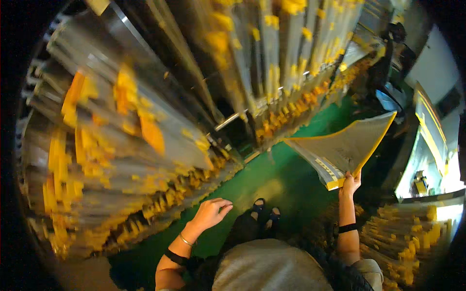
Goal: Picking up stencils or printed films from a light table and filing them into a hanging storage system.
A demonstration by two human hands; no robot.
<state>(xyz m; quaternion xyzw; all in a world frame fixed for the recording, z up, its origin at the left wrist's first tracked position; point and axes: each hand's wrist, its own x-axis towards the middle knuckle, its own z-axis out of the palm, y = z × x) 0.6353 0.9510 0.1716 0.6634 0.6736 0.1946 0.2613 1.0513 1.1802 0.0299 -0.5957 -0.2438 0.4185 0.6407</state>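
In my right hand (350, 185) is a thin grey panel with yellow edges (347, 145), gripped at its near corner. It tilts away over the green floor, and a pale printed strip runs along its left side near my fingers. My left hand (213, 213) is held out in front of the rack, empty, its fingers loosely stretched and the thumb slightly apart. Nearest to that hand is the lower edge of the left rack (160, 194), packed with similar grey, yellow-edged panels and blurred by motion.
Another tall rack (291, 58) of upright panels continues ahead. More yellow-edged items (403, 242) are stacked at the lower right. A dark shape with a light blue patch (388, 97) stands at the far right. Green floor (272, 169) runs between, with my feet (266, 212) on it.
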